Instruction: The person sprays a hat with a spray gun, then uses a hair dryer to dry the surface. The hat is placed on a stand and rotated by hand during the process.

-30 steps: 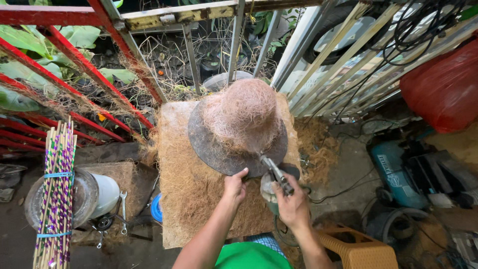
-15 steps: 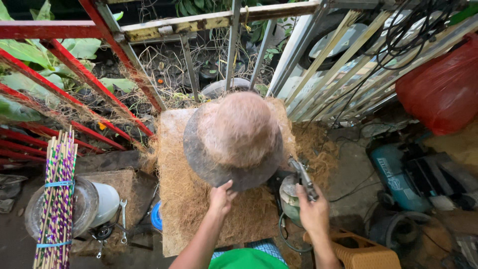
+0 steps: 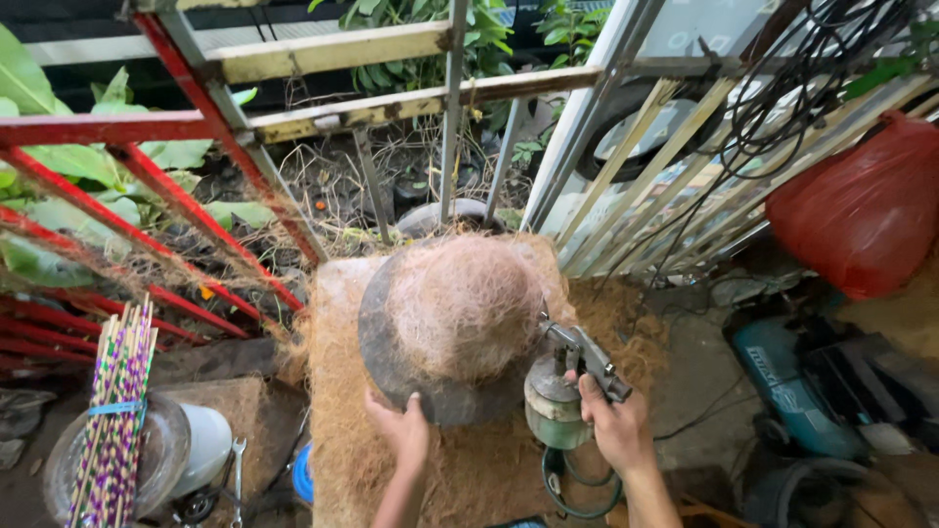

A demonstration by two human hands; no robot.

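A dome of brown coconut fibre (image 3: 468,305) sits on a dark round metal mould (image 3: 391,364), which rests on a flat fibre mat (image 3: 342,440). My left hand (image 3: 399,430) grips the near rim of the mould. In my right hand (image 3: 612,422) is a metal spray gun (image 3: 577,358) with a grey cup (image 3: 554,403) hanging under it. Its nozzle points at the right side of the fibre dome, very close to it. A dark hose (image 3: 577,489) loops down from the gun.
Red metal bars (image 3: 176,254) slant at the left, pale bars (image 3: 646,186) at the right. A bundle of coloured sticks (image 3: 115,430), a white bucket (image 3: 203,446) and a wrench (image 3: 237,479) lie lower left. A red bag (image 3: 871,210) and a teal power tool (image 3: 782,376) are on the right.
My right hand swung the spray gun out to the right of the dome and brought its nozzle up against the dome's side. My left hand stayed on the near rim.
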